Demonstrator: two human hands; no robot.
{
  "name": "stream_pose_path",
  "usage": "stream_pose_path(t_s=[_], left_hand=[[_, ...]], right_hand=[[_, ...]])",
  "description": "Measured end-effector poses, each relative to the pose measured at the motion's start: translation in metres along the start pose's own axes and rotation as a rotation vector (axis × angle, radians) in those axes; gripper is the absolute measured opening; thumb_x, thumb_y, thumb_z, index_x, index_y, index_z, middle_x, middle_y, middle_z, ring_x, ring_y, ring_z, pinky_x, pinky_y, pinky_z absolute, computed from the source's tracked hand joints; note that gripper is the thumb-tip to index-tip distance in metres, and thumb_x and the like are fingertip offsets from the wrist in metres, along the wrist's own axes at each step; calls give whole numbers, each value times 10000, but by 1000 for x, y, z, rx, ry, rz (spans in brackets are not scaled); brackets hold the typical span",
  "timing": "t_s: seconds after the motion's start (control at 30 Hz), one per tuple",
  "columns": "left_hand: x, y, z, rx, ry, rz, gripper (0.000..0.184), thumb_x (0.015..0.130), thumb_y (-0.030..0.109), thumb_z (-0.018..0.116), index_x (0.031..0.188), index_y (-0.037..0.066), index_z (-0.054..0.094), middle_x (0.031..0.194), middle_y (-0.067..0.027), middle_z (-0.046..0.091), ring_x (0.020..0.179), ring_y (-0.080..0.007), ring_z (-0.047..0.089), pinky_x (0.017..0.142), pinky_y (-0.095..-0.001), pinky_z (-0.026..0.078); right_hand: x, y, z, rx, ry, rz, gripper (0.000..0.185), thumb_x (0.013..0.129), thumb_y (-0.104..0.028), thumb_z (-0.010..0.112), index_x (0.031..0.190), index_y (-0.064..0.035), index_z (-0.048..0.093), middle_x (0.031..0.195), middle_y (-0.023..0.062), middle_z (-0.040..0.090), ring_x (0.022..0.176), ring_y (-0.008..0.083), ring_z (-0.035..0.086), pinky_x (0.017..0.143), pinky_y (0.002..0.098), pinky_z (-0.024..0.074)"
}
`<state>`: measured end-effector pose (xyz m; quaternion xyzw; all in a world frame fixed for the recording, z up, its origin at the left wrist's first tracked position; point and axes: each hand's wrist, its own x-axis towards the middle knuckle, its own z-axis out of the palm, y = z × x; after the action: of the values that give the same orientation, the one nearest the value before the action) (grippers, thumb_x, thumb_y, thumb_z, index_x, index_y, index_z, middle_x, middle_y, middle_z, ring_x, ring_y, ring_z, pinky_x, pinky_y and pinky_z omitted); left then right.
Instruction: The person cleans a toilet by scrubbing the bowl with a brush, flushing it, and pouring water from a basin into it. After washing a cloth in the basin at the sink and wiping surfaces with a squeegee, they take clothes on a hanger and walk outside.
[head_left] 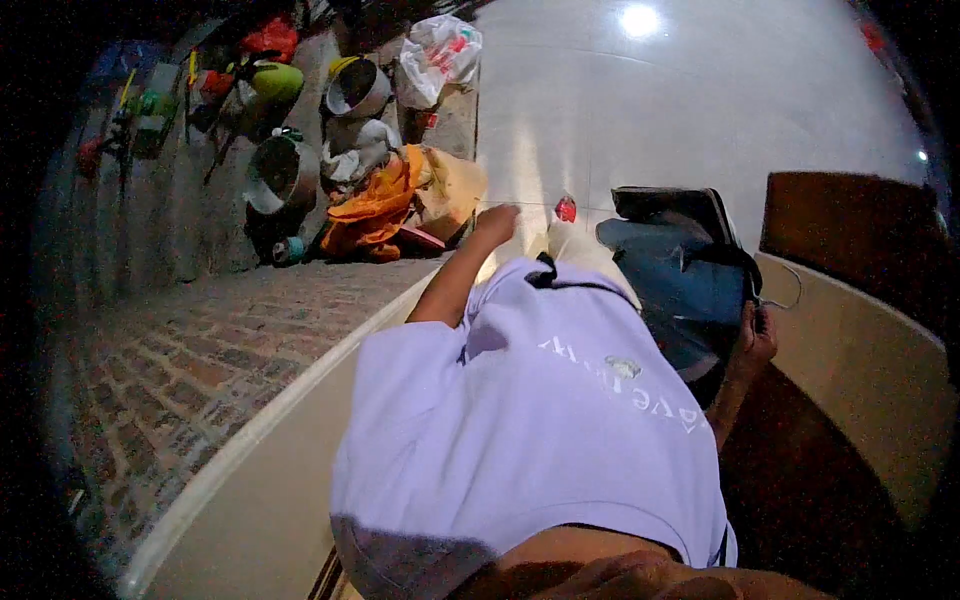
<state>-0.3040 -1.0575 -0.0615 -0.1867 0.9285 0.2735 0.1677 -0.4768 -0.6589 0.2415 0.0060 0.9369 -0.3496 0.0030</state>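
Note:
My left hand is closed at the end of my bent arm, just right of an orange cloth; whatever it may hold is hidden. On the right, my right hand has its fingers closed on a thin pale cord, which loops out beyond them. Beside this hand lies a blue denim-like item with a black edge, partly behind my lilac shirt. A small red object is on the pale floor between my hands.
Two round grey containers, a white plastic bag and a green item stand at the upper left. Brick paving lies beyond a pale curved edge. A dark brown panel is at the right.

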Motion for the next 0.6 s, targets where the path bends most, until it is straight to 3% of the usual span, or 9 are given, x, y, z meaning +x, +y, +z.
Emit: stream_pose_path(t_s=[0.1, 0.2, 0.23, 0.33, 0.37, 0.47, 0.5, 0.6], left_hand=[[-5, -64, 3, 123, -184, -179, 288, 774, 126, 498, 1048, 94, 582, 1008, -168, 599, 953, -329, 570, 800, -431, 449], [-16, -85, -36, 146, -198, -291, 236, 765, 193, 551, 951, 59, 609, 1014, -188, 596, 954, -321, 571, 802, -428, 447], [-20, -96, -30, 13, -204, -369, 234, 765, 201, 557, 937, 54, 614, 1018, -193, 594, 959, -318, 571, 804, -428, 447], [9, -135, -8, -273, -158, -549, 252, 766, 216, 567, 941, 43, 617, 1035, -203, 588, 972, -312, 570, 803, -424, 449], [23, -152, 17, -296, -113, -549, 273, 767, 216, 568, 974, 43, 607, 1043, -203, 585, 976, -311, 570, 799, -420, 452], [90, -101, -70, -222, -279, -481, 357, 782, 222, 557, 1099, 60, 554, 1100, -183, 568, 1016, -300, 554, 820, -398, 450], [122, -92, -81, -194, -317, -480, 372, 786, 225, 557, 1127, 77, 536, 1120, -172, 561, 1037, -294, 542, 838, -395, 443], [250, -84, -137, -140, -316, -419, 355, 806, 221, 539, 1154, 150, 529, 1128, -161, 560, 1062, -294, 525, 875, -405, 427]], right_hand=[[61, 19, 34, 192, 19, -113, 359, 828, -174, 605, 1002, 135, 548, 930, 169, 612, 731, 184, 581, 707, 291, 493], [127, -33, 40, -33, -75, -81, 307, 817, -162, 629, 930, 120, 581, 889, 151, 617, 721, 175, 572, 684, 287, 491], [133, -54, 47, -13, 47, -33, 269, 815, -151, 630, 878, 108, 594, 825, 121, 618, 730, 161, 570, 669, 274, 484], [212, -36, 66, 261, -31, 3, 322, 807, -178, 652, 945, 104, 577, 864, 85, 616, 765, 135, 549, 698, 254, 448], [237, -35, 67, 78, -39, -63, 294, 814, -181, 645, 950, 74, 587, 844, 69, 607, 761, 126, 540, 699, 229, 432], [241, -96, 68, 41, 89, 172, 271, 815, -182, 646, 953, 45, 597, 829, 47, 589, 756, 110, 526, 696, 220, 421], [260, -68, 70, 51, 105, 97, 255, 817, -183, 643, 951, 30, 602, 829, 26, 572, 762, 99, 510, 693, 217, 413], [327, -132, 86, 164, 87, 140, 250, 818, -186, 642, 939, 29, 600, 854, 24, 579, 767, 96, 503, 695, 215, 408]])
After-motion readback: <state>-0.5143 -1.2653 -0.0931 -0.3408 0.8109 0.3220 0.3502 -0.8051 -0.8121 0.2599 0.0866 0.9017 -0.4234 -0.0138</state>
